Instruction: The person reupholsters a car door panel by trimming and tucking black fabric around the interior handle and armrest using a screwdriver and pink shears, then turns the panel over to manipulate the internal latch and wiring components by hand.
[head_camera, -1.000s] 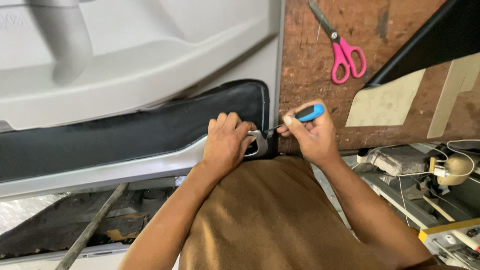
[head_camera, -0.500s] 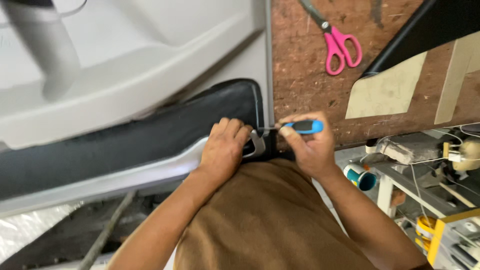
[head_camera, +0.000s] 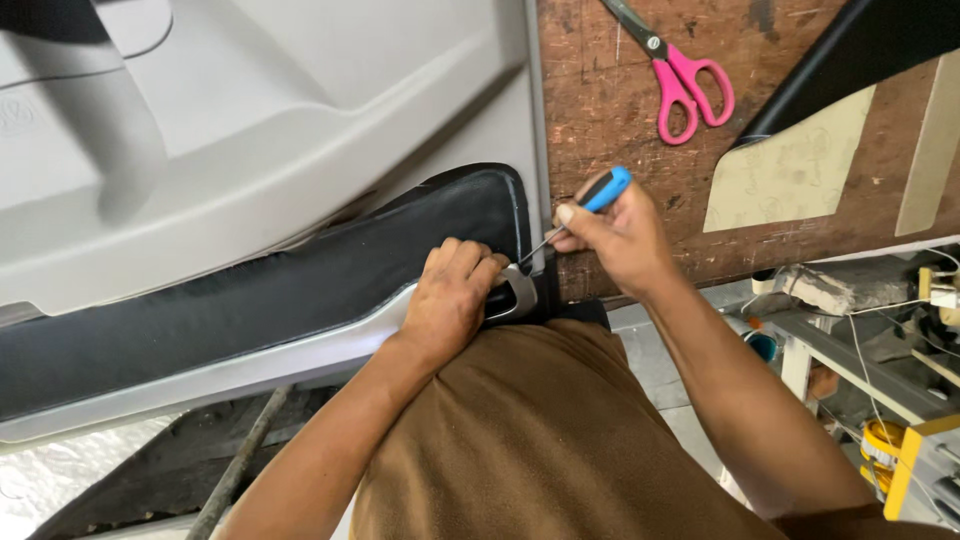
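A grey car door panel (head_camera: 300, 130) lies on a brown workbench (head_camera: 620, 110), with a black padded armrest strip (head_camera: 250, 300) along its near side. My left hand (head_camera: 450, 300) presses down on the strip's right end, fingers curled over its edge by a silver trim piece (head_camera: 512, 296). My right hand (head_camera: 612, 235) grips a screwdriver (head_camera: 590, 200) with a blue and black handle. Its thin metal tip touches the right edge of the black strip, just above my left fingers.
Pink-handled scissors (head_camera: 680, 75) lie on the bench beyond my right hand. A black panel (head_camera: 850, 50) and beige cardboard templates (head_camera: 790, 170) sit at the far right. Below the bench edge to the right are cluttered shelves (head_camera: 880, 340) with wires and tape rolls.
The view has shifted, so the panel and hands sit further right in frame. My right hand has lifted slightly and angled the screwdriver tip into the strip's edge. My left hand stays pressed in place.
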